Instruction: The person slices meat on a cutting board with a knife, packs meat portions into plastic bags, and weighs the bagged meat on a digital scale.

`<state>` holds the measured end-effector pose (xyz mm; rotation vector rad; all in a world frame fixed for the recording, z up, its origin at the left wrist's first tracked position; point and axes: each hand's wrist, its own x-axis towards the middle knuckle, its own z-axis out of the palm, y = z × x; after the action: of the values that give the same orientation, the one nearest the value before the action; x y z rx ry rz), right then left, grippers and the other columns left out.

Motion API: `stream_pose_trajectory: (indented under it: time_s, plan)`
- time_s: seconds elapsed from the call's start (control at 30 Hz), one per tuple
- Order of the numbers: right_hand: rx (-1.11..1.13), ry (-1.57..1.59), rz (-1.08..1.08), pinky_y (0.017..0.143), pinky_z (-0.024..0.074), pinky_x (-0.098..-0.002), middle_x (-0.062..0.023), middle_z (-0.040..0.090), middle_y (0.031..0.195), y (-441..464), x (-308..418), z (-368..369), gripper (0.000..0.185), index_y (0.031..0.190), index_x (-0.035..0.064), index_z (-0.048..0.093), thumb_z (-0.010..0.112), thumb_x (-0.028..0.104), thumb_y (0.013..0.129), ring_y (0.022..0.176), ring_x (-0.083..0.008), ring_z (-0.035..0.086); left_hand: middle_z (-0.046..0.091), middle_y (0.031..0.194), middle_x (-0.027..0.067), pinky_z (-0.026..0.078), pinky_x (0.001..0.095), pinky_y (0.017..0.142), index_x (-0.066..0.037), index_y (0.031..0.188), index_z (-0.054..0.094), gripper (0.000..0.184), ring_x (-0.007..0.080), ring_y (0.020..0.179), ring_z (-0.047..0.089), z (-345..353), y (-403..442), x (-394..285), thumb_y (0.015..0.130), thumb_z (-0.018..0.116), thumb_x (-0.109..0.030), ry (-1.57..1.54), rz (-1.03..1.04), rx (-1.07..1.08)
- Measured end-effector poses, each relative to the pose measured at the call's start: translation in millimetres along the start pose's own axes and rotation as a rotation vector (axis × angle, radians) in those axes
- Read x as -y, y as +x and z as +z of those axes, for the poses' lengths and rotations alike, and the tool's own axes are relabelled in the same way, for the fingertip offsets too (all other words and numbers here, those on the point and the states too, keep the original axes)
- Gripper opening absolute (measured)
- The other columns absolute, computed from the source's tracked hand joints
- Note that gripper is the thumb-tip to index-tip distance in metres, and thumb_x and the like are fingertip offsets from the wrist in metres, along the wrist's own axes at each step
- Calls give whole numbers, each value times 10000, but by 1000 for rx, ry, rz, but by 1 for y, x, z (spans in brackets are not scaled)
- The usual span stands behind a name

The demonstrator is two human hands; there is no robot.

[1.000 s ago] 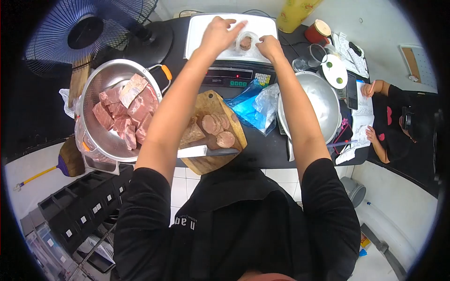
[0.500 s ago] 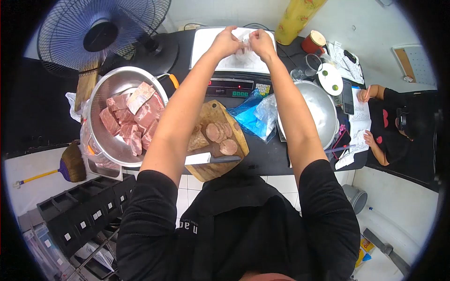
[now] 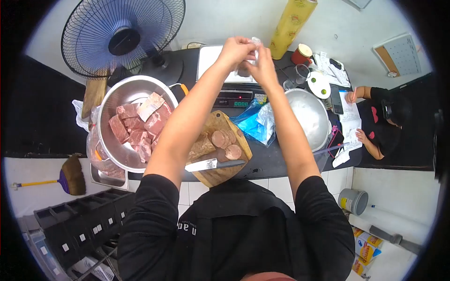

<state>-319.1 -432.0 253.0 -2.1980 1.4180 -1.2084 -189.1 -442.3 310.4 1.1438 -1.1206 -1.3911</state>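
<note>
Above the white scale tray, my left hand and my right hand are together, both closed on a clear plastic bag. A brownish piece of meat hangs low in the bag. Nearer me, a wooden cutting board bears a meat log, several round slices and a knife. Blue and clear plastic bags lie right of the board.
A steel colander of raw meat chunks stands left, a fan behind it. At right are a metal bowl, a red mug and a plate with green limes. Beyond, a co-worker's hands rest on papers.
Both hands have come together and gathered the bag's top, and the bag with the meat is now lifted off the tray. The camera view has shifted, showing more of the wall.
</note>
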Motion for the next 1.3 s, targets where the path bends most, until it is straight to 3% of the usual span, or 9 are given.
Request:
stream_pose_trajectory:
  time_s: [0.17,0.23,0.4,0.53,0.73,1.0,1.07,1.23,1.3]
  plan:
    - [-202,46,-154,727,485,-425,-179,627,805,6,20,-5,262,897,40,645,649,301,875,832,-384,610,616,1064,163,541,306,792,69,1307,383,596,219,859,646,-26,-85,-24,819,699,-65,250,651,-226]
    - [-144,-51,-93,673,471,-425,-189,613,783,1,42,-29,283,857,30,621,651,311,875,779,-388,602,476,1315,231,441,404,989,55,1406,240,850,309,1174,528,-42,-98,14,763,758,-145,300,820,-408]
    - [-201,-21,-260,526,417,-420,-205,540,664,-25,82,-54,378,722,12,542,680,338,857,603,-395,547,156,1484,340,108,601,1120,49,1464,-13,1377,443,1425,94,-6,-101,60,535,850,-487,783,542,-127]
    - [-219,-36,-227,577,457,-407,-173,551,679,-43,97,-54,282,792,32,557,687,276,847,630,-378,569,477,1293,286,391,492,992,36,1315,358,845,435,1229,457,13,-105,62,693,786,-345,368,555,-124]
    - [-344,17,-203,520,459,-390,-112,607,705,-64,138,-55,251,840,66,545,697,265,845,580,-318,594,621,1068,246,464,454,814,-19,1237,488,436,413,1007,601,38,-140,73,861,600,-210,645,592,-127]
    - [-450,781,-13,555,456,-230,-77,592,785,-107,169,-106,320,1009,7,591,756,195,810,630,-94,520,594,1022,236,432,494,783,-9,1158,517,332,409,944,575,28,-148,115,848,553,-121,546,771,-213]
    - [-458,457,16,589,471,-246,-85,595,832,-114,182,-118,343,1053,0,584,750,168,803,683,-109,542,603,1000,204,425,477,815,-15,1137,524,323,391,963,570,17,-151,110,824,558,-81,363,501,-148]
    - [-119,209,69,683,505,-326,-112,615,861,-143,134,-72,288,1043,-8,629,705,82,780,798,-171,611,627,962,186,458,451,775,-19,1007,593,217,389,875,592,21,-147,124,829,594,-144,505,722,-156]
    - [-182,159,163,686,515,-333,-117,634,843,-138,145,-97,153,912,-7,685,688,78,785,765,-180,636,628,935,210,467,459,772,4,984,609,282,386,872,597,0,-105,187,864,610,-251,1056,921,-158]
